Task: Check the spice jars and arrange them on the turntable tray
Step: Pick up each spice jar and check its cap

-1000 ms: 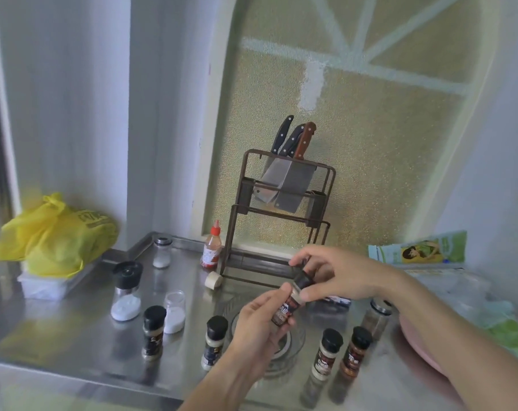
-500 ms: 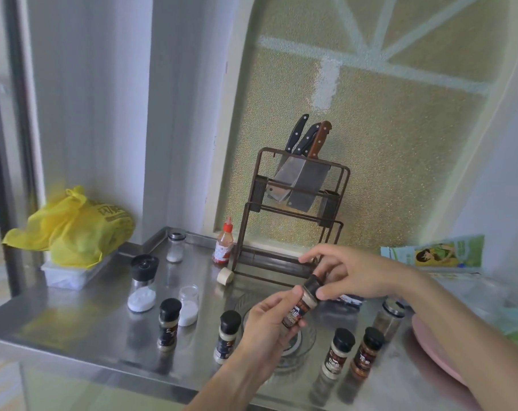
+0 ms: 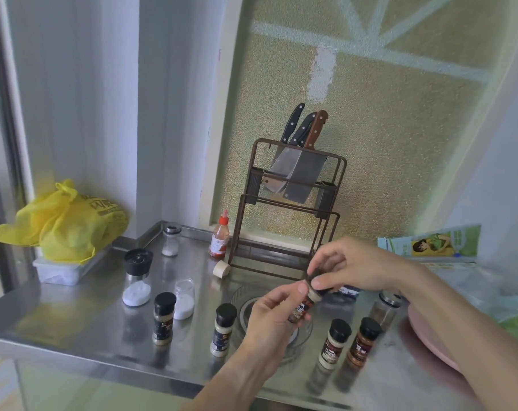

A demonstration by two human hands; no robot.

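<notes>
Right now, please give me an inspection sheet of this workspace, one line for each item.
Surface: steel counter, shiny, bearing all items.
Job's things: clear turntable tray empty; four black-capped spice jars standing beside it; one held jar.
Clutter: salt grinder, white-filled glass jars, red sauce bottle, yellow bag, pink plate.
Grippers: left hand grips the jar body; right hand fingers on its cap.
Cables: nothing seen.
Surroundings: knife rack against frosted window.
</notes>
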